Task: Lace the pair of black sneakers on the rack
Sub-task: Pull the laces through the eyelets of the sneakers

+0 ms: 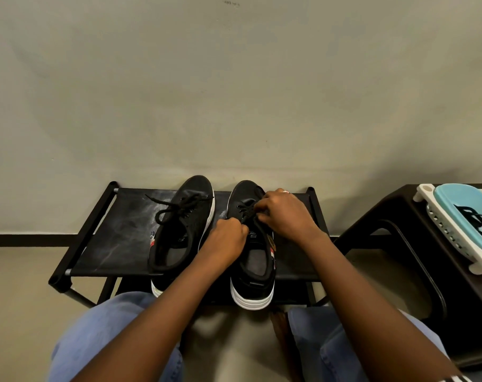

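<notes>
Two black canvas sneakers with white soles are parked side by side on the black fabric-topped metal rack (102,232) against the wall. The left sneaker (179,227) already looks laced and tied off in a loose bow. The right sneaker (252,252) is being worked on: black lace ends (249,215) are pinched in both hands, the left hand (229,238) curled tight round one end, the right hand (285,213) gripping the other over the eyelets. Looks like the tying stage, probably. Next the ends need to be crossed and pulled snug. More black laces are seen in a blue-and-white plastic basket (454,213) to the right.
</notes>
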